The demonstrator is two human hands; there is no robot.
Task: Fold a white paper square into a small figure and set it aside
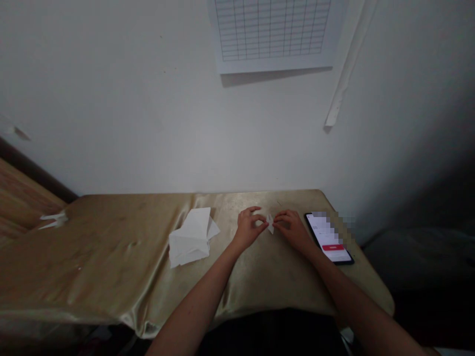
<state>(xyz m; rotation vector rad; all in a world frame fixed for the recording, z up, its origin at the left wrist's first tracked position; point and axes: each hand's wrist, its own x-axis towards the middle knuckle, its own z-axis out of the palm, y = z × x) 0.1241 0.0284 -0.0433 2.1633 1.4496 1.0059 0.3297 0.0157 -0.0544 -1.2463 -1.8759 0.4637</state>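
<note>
A small folded piece of white paper [270,225] is pinched between my two hands, above the right part of the table. My left hand [249,225] grips its left side between thumb and index finger, the other fingers curled loosely away. On the opposite side, my right hand [291,226] pinches the paper with thumb and fingertips. The exact folds are too small to make out. To the left of my hands lies a loose stack of white paper sheets [193,235], some overlapping at angles.
The table [122,232] has a shiny gold cloth and stands against a white wall [148,99]. A lit phone [328,242] lies near its right edge. Paper scraps [55,219] lie at the far left. A sheet with a printed grid [274,29] hangs on the wall.
</note>
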